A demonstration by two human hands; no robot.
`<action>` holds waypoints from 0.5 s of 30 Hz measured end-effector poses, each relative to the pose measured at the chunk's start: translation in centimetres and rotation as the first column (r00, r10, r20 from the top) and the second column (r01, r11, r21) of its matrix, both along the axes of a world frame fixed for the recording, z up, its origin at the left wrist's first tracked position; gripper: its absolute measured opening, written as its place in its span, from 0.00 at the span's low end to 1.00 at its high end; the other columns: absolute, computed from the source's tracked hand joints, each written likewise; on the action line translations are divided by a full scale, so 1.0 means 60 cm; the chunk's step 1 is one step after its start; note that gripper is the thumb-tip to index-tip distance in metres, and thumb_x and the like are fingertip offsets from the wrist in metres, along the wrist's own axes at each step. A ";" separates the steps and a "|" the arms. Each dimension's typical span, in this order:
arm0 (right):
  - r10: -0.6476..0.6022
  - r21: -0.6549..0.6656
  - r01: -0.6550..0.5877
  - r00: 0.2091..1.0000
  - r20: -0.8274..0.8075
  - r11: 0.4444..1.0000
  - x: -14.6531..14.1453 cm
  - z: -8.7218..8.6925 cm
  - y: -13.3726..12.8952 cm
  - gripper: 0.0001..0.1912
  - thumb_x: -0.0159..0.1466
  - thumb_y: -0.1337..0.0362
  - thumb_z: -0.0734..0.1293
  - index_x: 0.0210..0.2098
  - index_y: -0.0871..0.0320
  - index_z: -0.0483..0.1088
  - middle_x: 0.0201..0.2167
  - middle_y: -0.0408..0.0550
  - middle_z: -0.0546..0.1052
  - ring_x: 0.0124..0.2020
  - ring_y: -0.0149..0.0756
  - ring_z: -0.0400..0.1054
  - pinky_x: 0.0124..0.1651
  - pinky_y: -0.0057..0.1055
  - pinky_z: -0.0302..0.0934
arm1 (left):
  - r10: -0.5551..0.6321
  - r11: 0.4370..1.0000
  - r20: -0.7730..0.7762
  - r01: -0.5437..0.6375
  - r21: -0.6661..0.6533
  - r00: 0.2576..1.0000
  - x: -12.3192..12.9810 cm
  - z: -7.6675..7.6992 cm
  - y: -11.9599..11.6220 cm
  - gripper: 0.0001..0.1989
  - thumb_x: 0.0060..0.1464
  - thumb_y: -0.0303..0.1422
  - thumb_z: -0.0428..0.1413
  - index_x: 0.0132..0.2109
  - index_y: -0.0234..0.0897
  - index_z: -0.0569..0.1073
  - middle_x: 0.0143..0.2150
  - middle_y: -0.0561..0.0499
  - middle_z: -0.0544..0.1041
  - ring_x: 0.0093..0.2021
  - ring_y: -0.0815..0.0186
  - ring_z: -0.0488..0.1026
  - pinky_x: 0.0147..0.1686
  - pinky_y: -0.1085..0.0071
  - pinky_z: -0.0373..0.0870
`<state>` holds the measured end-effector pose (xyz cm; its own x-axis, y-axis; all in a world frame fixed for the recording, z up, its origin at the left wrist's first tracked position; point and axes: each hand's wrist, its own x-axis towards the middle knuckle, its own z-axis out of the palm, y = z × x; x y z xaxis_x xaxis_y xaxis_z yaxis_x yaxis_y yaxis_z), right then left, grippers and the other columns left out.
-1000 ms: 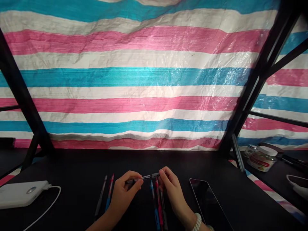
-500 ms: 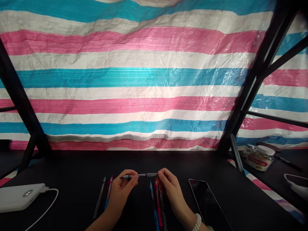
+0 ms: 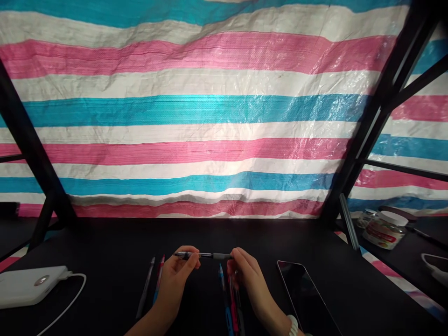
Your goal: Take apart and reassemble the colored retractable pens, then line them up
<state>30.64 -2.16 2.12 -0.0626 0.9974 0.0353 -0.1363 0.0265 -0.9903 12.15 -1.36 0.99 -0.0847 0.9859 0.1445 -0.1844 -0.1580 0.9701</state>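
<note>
A big plastic tarp (image 3: 182,112) with pink, white and blue stripes fills the view behind a black metal frame (image 3: 376,116), creased and shiny in places. In front of it runs a black table (image 3: 105,238). Beyond that table's right edge, on a second dark surface (image 3: 430,233), stands a jar (image 3: 385,232) with a white lid and a red label, and a smaller glass jar (image 3: 366,218) sits just behind it.

At the left edge of the black table lies a white power bank (image 3: 31,285), its white cable (image 3: 75,291) curving toward the front edge. Right of centre, by the front edge, lies a black phone (image 3: 308,298).

Between those, a dark pen (image 3: 146,284) and a pink and blue pen (image 3: 158,275) lie side by side, just beside the left hand (image 3: 173,280). A blue pen (image 3: 224,289), a pink pen (image 3: 233,308) and another dark pen (image 3: 239,312) lie close together under the right hand (image 3: 247,280), partly hidden by it.

Both hands are grasping one slim pen (image 3: 199,255) with a gray grip, held level in the air over the table, the left thumb and fingers pinching one end and the right fingers the other. A white beaded bracelet (image 3: 293,325) circles the right wrist
</note>
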 end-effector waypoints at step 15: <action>-0.014 0.005 0.013 0.999 0.043 1.000 0.000 -0.004 0.000 0.24 0.58 0.44 0.69 0.23 0.58 0.62 0.19 0.38 0.62 0.20 0.27 0.55 0.24 0.25 0.52 | -0.001 0.999 0.111 0.004 -0.034 0.994 0.006 0.011 -0.004 0.16 0.48 0.44 0.65 0.35 0.35 0.77 0.28 0.52 0.72 0.32 0.67 0.68 0.38 0.69 0.66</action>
